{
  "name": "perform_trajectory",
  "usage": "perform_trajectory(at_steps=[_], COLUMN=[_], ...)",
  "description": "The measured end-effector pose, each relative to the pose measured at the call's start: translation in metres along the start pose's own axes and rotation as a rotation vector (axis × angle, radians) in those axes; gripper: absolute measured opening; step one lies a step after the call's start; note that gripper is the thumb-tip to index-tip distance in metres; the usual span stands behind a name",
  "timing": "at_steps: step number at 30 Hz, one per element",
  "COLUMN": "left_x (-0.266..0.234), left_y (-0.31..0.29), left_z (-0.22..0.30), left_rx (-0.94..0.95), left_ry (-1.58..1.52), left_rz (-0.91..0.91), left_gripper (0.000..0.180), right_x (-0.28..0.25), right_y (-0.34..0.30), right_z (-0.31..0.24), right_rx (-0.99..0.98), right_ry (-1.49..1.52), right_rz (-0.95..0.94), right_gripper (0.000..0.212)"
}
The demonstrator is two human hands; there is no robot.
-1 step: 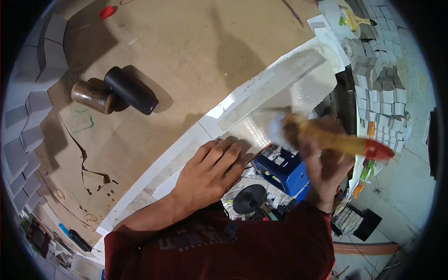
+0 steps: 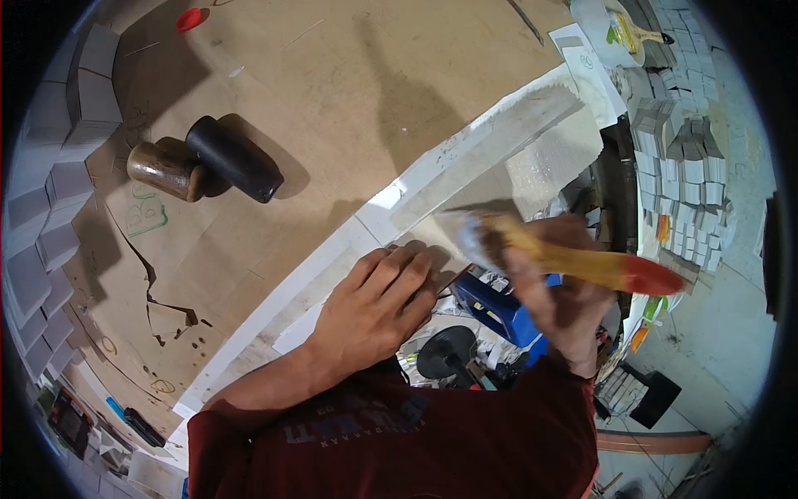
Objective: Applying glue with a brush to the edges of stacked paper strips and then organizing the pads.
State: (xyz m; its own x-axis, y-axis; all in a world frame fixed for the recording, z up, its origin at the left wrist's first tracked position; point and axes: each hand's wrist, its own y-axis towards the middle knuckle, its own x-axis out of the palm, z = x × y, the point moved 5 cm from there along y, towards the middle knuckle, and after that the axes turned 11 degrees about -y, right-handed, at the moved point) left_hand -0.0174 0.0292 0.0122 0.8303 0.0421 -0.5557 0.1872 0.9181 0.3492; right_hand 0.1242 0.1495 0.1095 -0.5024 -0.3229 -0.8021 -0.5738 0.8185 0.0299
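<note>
My right hand [image 2: 561, 303] is closed round the yellow handle of a red-ended paintbrush [image 2: 582, 264]. The brush slants, its whitish bristles toward the left, over a pale strip of sheet [image 2: 553, 162] along the table's near edge. Motion blurs the bristles, so I cannot tell whether they touch the strip. Farther right, the strip's surface looks wet and shiny. Palm down, my left hand [image 2: 374, 308] rests on the strip near its lower end, fingers bent and slightly apart, with nothing seen in them.
On the brown board [image 2: 291, 100] lie a dark cylinder [image 2: 234, 160] and a brown one [image 2: 165, 173], plus a red cap [image 2: 191, 19]. Below the edge stand a blue box [image 2: 499, 309] and a black disc [image 2: 447, 351]. Paper stacks [image 2: 677, 158] line the right; a tub holds another brush [image 2: 636, 35].
My right hand and the paintbrush have shifted left and a little toward me. My left hand stays on the strip.
</note>
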Motion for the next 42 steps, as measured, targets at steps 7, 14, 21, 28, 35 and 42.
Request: perform_trajectory(at_steps=[7, 14, 21, 28, 35, 42], left_x=[0.001, 0.003, 0.005, 0.005, 0.011, 0.014], left_y=[-0.001, 0.0, 0.005, 0.008, -0.002, -0.003], left_z=[0.002, -0.001, 0.004, 0.006, 0.007, 0.007], left_rx=[-0.01, -0.031, -0.056, -0.079, -0.08, -0.088], left_ry=[0.025, 0.024, 0.024, 0.103, 0.138, 0.191], left_rz=[-0.02, -0.031, -0.064, -0.097, -0.107, -0.1], left_gripper=[0.032, 0.034, 0.039, 0.04, 0.044, 0.041], right_x=[0.004, -0.01, -0.064, -0.01, -0.09, -0.003], right_y=[0.002, -0.017, 0.039, 0.002, 0.01, -0.025], right_z=[-0.001, 0.019, 0.112, 0.045, 0.131, 0.082], right_rx=[-0.092, 0.033, 0.312, -0.316, 0.382, -0.294], right_ry=[-0.146, 0.239, -0.508, -0.273, -0.388, -0.088], right_rz=[0.097, -0.023, 0.38, -0.216, 0.695, 0.26], right_gripper=[0.017, 0.024, 0.029, 0.037, 0.036, 0.035])
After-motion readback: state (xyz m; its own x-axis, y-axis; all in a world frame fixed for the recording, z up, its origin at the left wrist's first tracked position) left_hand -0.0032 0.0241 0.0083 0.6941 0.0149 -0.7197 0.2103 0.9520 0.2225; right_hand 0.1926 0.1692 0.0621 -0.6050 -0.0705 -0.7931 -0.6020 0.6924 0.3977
